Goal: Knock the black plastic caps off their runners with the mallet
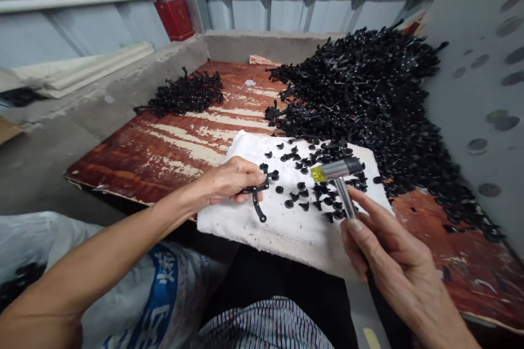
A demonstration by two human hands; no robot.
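Note:
My left hand (235, 177) pinches a black branched plastic part (257, 199) over the left side of a white cloth (241, 229). The part has several arms with small round ends, and one arm points down toward me. In my right hand (388, 253) is a small hammer (346, 196), gripped by its metal handle. Its head is a metal cylinder with a yellow face on the left and a black face on the right, raised above the cloth. Under and beside the hammer, several small black round pegs (289, 203) lie scattered on the cloth.
A big heap of black parts (360, 82) fills the back right, beside a grey panel (483, 92). A smaller pile (186, 92) sits at the back left of the worn red-brown board (164, 142). A white printed sack (135, 294) stands below left; a red box (175, 19) is in the corner.

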